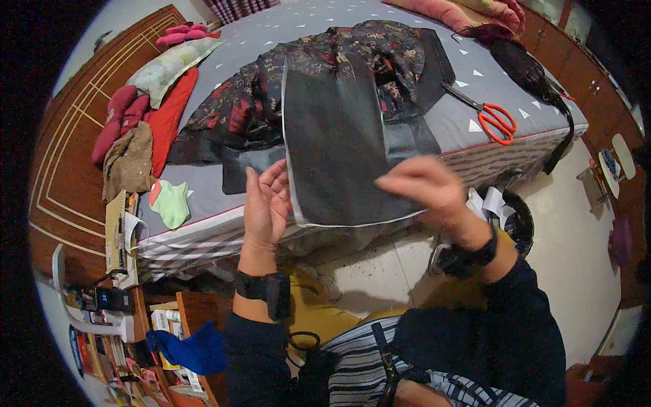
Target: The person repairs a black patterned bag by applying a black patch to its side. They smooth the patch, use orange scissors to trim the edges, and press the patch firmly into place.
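Observation:
A black rectangular piece of fabric (336,152) with a pale edge lies over a dark patterned garment (244,102), its near end reaching past the bed's front edge. Beside its left edge my left hand (266,203) is open, palm turned inward, with its fingertips at or very near the pale border. Over the fabric's lower right side is my right hand (434,193), smeared by motion, so I cannot tell whether its fingers grip anything. Scissors with orange handles (498,123) rest on the bed to the right, blades toward the garment.
The garment spreads across the grey bed (271,26). Light green cloth (173,203), brown cloth (129,163) and red cloth (176,122) lie at left. Long dark hair-like strands (519,61) trail over the right edge. A dark bin (521,220) stands on the floor; books (102,359) fill shelves lower left.

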The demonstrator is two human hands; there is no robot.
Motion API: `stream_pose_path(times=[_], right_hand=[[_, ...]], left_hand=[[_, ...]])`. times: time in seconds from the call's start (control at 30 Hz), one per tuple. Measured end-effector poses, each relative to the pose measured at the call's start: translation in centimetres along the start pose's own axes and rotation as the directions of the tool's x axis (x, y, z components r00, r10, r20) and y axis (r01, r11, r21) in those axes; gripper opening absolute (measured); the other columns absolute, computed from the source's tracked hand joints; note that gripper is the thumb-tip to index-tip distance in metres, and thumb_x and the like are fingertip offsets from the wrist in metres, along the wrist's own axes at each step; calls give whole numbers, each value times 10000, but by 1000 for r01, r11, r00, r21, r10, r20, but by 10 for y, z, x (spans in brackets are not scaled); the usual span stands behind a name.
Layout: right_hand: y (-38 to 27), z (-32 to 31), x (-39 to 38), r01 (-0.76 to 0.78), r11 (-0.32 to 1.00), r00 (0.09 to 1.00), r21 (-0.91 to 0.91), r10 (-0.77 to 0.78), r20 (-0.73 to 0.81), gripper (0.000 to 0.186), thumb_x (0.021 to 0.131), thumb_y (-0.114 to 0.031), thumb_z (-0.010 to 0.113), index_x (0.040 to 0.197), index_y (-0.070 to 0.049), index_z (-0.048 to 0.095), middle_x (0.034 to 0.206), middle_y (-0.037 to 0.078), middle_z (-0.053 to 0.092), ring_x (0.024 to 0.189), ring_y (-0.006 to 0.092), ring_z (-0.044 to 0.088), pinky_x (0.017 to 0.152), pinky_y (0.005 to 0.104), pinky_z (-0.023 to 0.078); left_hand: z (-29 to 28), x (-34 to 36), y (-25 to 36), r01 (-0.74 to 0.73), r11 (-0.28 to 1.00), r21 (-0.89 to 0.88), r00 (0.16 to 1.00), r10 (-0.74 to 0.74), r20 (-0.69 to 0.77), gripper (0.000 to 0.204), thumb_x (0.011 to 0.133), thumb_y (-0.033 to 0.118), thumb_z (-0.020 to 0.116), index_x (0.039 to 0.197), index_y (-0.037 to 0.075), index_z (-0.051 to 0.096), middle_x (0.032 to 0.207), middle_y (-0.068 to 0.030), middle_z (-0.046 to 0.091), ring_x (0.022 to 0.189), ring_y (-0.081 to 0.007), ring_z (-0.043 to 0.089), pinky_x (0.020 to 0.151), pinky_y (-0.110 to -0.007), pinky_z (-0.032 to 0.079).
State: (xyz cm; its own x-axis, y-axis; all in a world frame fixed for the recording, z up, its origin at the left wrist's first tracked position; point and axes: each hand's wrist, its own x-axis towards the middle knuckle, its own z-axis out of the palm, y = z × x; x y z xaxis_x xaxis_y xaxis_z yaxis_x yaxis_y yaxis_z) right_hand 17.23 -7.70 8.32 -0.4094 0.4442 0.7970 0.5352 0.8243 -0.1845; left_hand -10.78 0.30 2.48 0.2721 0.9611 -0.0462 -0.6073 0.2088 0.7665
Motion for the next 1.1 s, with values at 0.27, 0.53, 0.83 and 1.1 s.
stream_pose_path(times=[0.27,0.53,0.83,1.1], right_hand=[[30,71,-55,-35,997,949,76,9,315,376,736,-30,602,1108,-76,624,1023,96,586,915,270,611,758,338,528],[50,39,-41,-470,860,860,196,397,320,165,817,-35,601,980,-19,623,934,102,622,862,248,618,765,323,500],[49,77,-52,-812,460,583,359,601,547,323,877,-261,656,1058,-2,593,823,72,649,727,151,600,676,308,489],[42,82,-31,-757,172,535,630,716,448,109,950,-146,554,964,-42,587,767,8,611,663,69,573,589,224,486]], left_hand=[[-26,18,-15,-43,899,435,999,46,2,363,944,210,572,1206,-35,517,928,-52,660,778,-79,608,683,-205,488],[-11,11,-28,-206,796,570,961,274,-36,96,912,72,607,977,10,573,834,5,617,740,-35,545,664,-173,432],[-3,8,-41,-415,785,461,844,521,-127,121,917,75,607,893,90,489,712,78,467,608,2,383,533,-151,284],[13,-9,-32,-395,846,358,813,503,-294,88,922,82,591,954,81,509,765,17,543,576,-40,464,478,-177,352]])
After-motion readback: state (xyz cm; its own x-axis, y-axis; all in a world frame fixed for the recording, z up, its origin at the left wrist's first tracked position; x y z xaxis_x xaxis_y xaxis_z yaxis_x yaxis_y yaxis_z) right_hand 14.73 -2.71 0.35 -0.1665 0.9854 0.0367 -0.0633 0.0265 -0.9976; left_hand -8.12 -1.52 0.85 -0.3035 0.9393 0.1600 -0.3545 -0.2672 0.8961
